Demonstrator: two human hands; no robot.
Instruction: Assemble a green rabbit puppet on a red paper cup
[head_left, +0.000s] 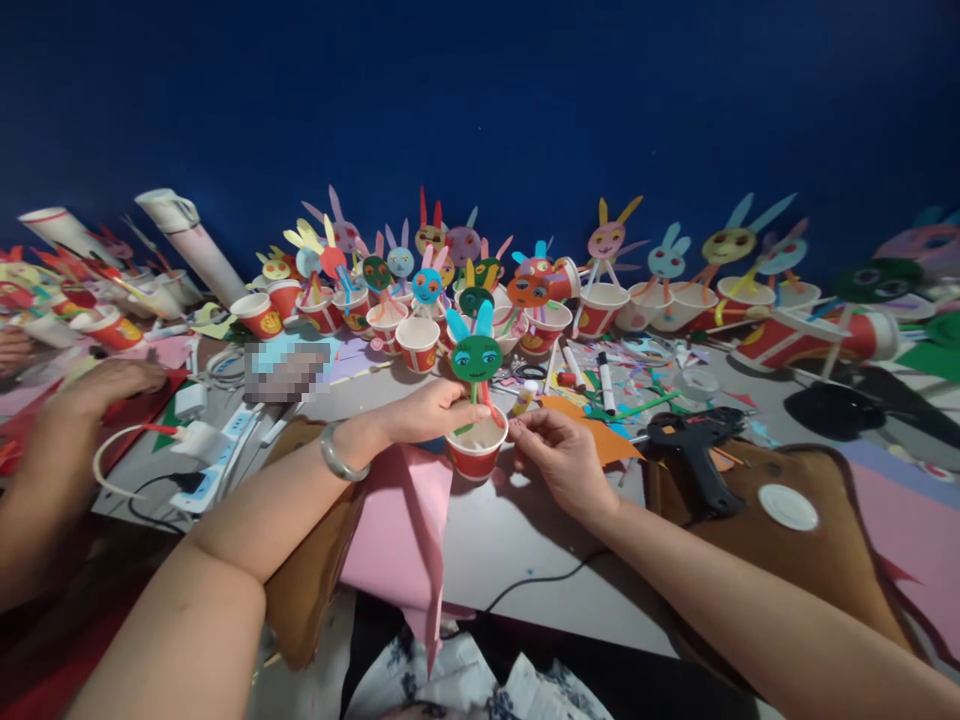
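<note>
A red and white paper cup (476,460) stands on the table in front of me. Rising from it on green and red paper strips is a green paper rabbit head (477,358) with light blue ears and a drawn face. My left hand (431,408) is closed on the cup from the left, its thumb over the rim by the strips and its other fingers hidden behind. At the cup's right side, my right hand (553,448) pinches a small pink piece (515,425), close to the cup wall.
Rows of similar cups with paper rabbits (604,300) line the back wall. A black glue gun (697,455) lies on a brown cushion at right. Pink paper (401,530) hangs over the front edge. A power strip (217,460) and another person's arm (75,430) are at left.
</note>
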